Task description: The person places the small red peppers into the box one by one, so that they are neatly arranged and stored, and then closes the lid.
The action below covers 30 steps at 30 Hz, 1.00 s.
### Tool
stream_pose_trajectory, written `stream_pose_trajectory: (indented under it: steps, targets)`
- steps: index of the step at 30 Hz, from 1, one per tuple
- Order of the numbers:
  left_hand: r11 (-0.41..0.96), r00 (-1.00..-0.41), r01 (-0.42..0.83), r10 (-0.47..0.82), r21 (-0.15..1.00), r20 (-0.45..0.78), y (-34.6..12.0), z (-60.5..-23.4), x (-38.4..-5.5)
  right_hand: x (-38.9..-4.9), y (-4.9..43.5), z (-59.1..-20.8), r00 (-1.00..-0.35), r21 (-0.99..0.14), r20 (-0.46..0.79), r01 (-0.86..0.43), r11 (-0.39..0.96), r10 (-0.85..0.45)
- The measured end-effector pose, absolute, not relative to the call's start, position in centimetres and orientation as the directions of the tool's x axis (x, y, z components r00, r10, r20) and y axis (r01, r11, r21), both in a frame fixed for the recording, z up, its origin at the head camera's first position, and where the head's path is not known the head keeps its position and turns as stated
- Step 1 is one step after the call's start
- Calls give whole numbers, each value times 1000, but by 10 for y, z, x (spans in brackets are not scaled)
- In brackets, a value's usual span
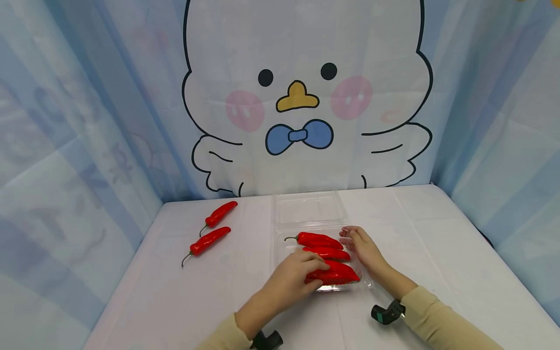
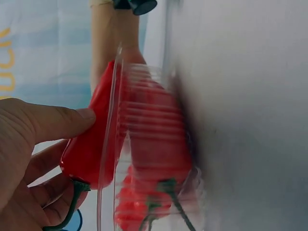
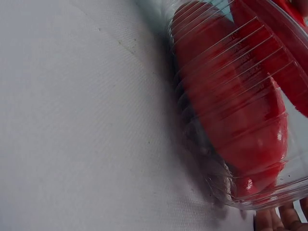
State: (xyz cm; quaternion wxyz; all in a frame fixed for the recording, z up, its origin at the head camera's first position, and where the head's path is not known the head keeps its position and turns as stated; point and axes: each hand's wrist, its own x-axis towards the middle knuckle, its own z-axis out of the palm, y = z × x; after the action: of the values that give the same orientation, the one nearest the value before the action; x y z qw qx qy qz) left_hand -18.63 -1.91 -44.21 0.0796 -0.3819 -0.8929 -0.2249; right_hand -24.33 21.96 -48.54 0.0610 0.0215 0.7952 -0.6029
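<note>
Red peppers lie in two groups; at the left, a pair rests just beside each other on the white tabletop, stems toward the lower left. Next comes the left hand, a black wrist camera below it, pinching the nearest pepper between thumb and fingers at the front of a clear plastic tray. That tray holds several more peppers crosswise, the farthest one's stem pointing left, and its transparent lid lies open behind. At the right, the right hand has its fingers near the tray's far right corner; whether they grip it or only touch it, I cannot tell. A beige sleeve follows.
</note>
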Motion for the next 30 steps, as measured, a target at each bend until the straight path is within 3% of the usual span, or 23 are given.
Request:
stream_pose_trajectory:
  steps: [7,13,30]
  targets:
    - [589,-646,763,673,268,361,-12,-445,-185,-244,219,-486,-992,-956,-116,101,275,-41]
    - [605,-644,764,695,224,318,-10,-444,-185,-245,219,-486,-992,-951,-119,104,290,-34]
    - [587,-643,765,681,264,351,-15,-442,-186,-243,219,-485,-993,-955,-114,101,279,-30]
